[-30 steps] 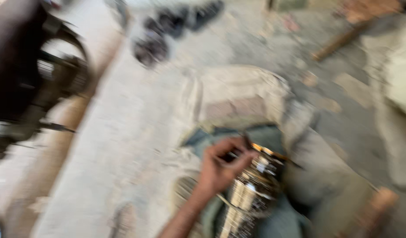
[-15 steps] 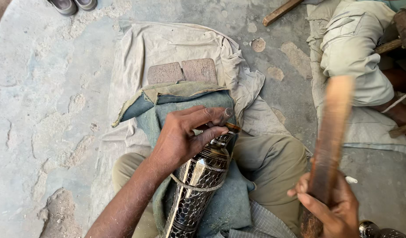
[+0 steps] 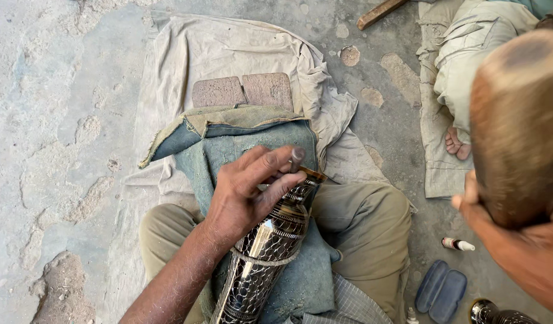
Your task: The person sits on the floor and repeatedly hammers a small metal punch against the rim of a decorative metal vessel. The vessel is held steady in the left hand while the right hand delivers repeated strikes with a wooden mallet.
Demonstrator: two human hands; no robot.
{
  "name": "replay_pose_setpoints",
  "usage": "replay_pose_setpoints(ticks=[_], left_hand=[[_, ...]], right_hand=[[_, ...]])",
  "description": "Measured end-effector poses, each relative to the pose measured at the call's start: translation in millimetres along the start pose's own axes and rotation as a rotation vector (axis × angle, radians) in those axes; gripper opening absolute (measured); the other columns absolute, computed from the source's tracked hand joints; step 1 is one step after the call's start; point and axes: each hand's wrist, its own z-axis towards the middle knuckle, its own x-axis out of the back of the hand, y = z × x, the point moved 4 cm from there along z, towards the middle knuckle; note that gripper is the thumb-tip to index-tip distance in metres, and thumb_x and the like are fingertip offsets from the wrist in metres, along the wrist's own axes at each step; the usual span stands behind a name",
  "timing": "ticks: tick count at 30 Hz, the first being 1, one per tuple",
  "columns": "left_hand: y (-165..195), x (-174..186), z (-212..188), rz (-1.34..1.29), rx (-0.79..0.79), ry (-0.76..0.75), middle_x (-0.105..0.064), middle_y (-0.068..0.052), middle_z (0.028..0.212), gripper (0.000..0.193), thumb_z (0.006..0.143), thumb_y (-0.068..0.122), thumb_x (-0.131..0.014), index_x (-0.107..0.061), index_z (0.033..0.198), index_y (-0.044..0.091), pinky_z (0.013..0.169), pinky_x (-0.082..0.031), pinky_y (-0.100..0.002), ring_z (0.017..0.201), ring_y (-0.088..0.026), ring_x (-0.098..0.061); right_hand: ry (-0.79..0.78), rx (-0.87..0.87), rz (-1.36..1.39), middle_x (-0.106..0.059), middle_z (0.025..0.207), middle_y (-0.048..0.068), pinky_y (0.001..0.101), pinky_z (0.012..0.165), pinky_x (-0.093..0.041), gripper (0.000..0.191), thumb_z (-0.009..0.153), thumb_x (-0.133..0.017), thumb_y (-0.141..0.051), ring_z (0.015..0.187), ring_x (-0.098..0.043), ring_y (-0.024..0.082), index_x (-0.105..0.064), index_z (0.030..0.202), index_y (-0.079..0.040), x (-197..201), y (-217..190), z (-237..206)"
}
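Floor-level craft workshop: bare concrete floor (image 3: 60, 120), worn cloth (image 3: 228, 48), engraved metal vase (image 3: 264, 252).

Bare forearms, no sleeves — left hand (image 3: 243, 195) dusty, fingers (image 3: 275, 161) grimy — khaki trousers (image 3: 360, 219).

The ground here is a rough, pitted concrete floor (image 3: 54, 138), grey and worn into shallow craters, and a crumpled beige cloth (image 3: 228, 54) is spread across it with two flat reddish bricks (image 3: 243, 90) side by side on top, just above a folded piece of blue-green felt (image 3: 252, 141). A second pale cloth (image 3: 435, 162) lies along the right side, with a strip of wood (image 3: 379, 12) on the bare floor near the top edge. Lower right, on bare concrete, sit a small white-tipped tube (image 3: 457, 243) and, just below it, a dark blue spectacle case (image 3: 441, 290).
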Motion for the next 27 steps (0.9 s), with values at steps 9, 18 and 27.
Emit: replay_pose_setpoints(ticks=[9, 18, 27], left_hand=[[1, 2, 2, -0.001, 0.000, 0.016, -0.068, -0.010, 0.095, 0.040, 0.092, 0.012, -0.082, -0.066, 0.127, 0.003, 0.071, -0.059, -0.031, 0.084, -0.020, -0.074], [-3, 4, 6, -0.055, 0.003, -0.036, -0.071, -0.008, 0.099, 0.036, 0.092, 0.014, -0.081, -0.066, 0.123, 0.003, 0.072, -0.062, -0.030, 0.087, -0.019, -0.076], [-2, 5, 7, -0.031, -0.038, -0.026, -0.069, -0.008, 0.094, 0.038, 0.092, 0.015, -0.082, -0.067, 0.125, 0.005, 0.068, -0.056, -0.034, 0.080, -0.021, -0.070]], right_hand=[[0.020, 0.227, -0.320, -0.071, 0.082, 0.013, 0.0370, 0.070, -0.053, 0.050, 0.067, -0.075, 0.006, 0.076, -0.072, 0.024, -0.069, 0.116, -0.003, 26, -86, 53], [-0.017, 0.019, -0.217, -0.067, 0.084, 0.010, 0.0357, 0.061, -0.054, 0.043, 0.084, -0.076, -0.002, 0.069, -0.067, 0.019, -0.070, 0.127, -0.005, 13, -61, 61], [0.200, 0.026, 0.212, -0.068, 0.093, 0.014, 0.0315, 0.080, -0.056, 0.037, 0.089, -0.073, 0.000, 0.084, -0.067, 0.020, -0.061, 0.124, 0.002, 2, -29, 47]])
